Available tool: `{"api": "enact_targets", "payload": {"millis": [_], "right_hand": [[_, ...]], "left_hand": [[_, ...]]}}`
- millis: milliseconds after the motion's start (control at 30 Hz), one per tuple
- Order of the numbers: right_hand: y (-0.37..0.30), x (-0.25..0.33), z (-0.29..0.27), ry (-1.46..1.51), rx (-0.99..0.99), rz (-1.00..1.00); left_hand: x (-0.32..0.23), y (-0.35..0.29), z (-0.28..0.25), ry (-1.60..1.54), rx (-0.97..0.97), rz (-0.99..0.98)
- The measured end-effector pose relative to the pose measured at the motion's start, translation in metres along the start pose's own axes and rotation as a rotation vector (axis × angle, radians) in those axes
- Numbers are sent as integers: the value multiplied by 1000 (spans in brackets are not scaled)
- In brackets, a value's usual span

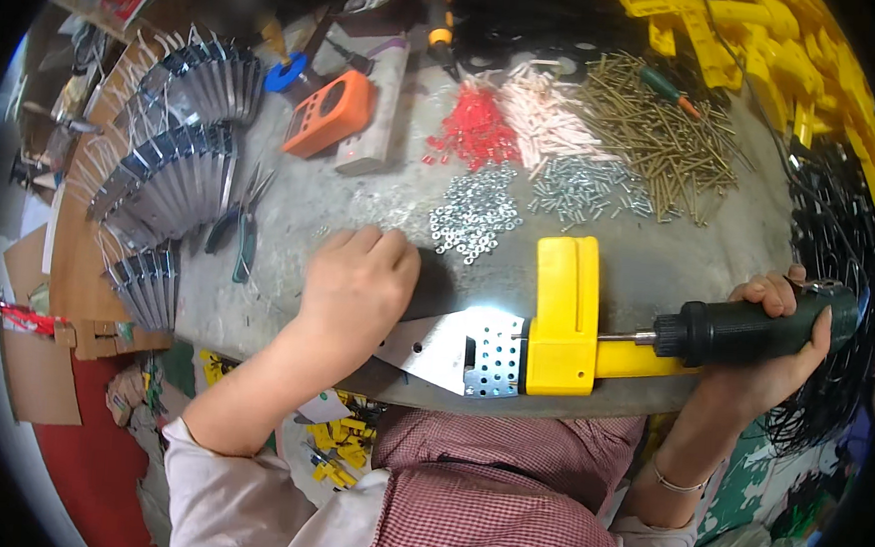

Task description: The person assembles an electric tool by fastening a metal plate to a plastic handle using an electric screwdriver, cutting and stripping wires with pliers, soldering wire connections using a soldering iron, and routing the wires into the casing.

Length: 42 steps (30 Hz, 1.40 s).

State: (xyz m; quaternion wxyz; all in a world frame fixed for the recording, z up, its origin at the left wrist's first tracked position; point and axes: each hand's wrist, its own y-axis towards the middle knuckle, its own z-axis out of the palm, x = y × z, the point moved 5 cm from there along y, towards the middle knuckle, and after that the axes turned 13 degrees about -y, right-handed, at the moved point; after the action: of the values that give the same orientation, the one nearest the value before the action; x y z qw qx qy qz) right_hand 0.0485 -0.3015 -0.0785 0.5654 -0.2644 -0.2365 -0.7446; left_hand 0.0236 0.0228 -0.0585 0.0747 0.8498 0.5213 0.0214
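Note:
My right hand (769, 334) is wrapped round a dark electric screwdriver (724, 331) lying level, its bit pointing left and reaching the side of a yellow plastic handle piece (563, 321). A shiny metal blade plate (453, 350), partly perforated, joins that piece on the left and lies near the table's front edge. My left hand (365, 279) is closed, knuckles up, above the plate's left end. Its fingertips are hidden, so what they hold cannot be seen. Beyond lie piles of small nuts (471, 210) and short screws (588, 190).
Farther back are red plastic bits (475, 125), pale pink sleeves (547, 115) and long brass-coloured screws (657, 127). Yellow plastic parts (762, 53) are heaped at far right. On the left stand rows of metal plates (168, 182), pliers (245, 227) and an orange device (329, 113).

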Motion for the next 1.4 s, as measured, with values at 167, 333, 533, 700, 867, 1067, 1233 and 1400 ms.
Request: {"api": "enact_targets", "payload": {"millis": [167,333,533,700,867,1067,1233,1400], "right_hand": [[4,0,-6,37,59,-13],[2,-2,-8,50,76,14],[1,-3,-10,16,89,29],[-1,-6,-11,89,53,55],[2,-11,-10,85,43,41],[2,-11,-2,121,-22,65],[3,-10,-6,98,-58,69],[2,-11,-2,120,27,137]], "left_hand": [[2,17,2,36,118,107],[-16,7,-12,-488,-121,-4],[-49,-5,9,-932,-261,-71],[-56,-10,15,-861,-377,3],[-62,-11,13,-729,-465,42],[-57,-11,12,-794,-439,-17],[-44,-9,15,-1097,-381,-44],[-43,-7,18,-1149,-340,-45]]}}
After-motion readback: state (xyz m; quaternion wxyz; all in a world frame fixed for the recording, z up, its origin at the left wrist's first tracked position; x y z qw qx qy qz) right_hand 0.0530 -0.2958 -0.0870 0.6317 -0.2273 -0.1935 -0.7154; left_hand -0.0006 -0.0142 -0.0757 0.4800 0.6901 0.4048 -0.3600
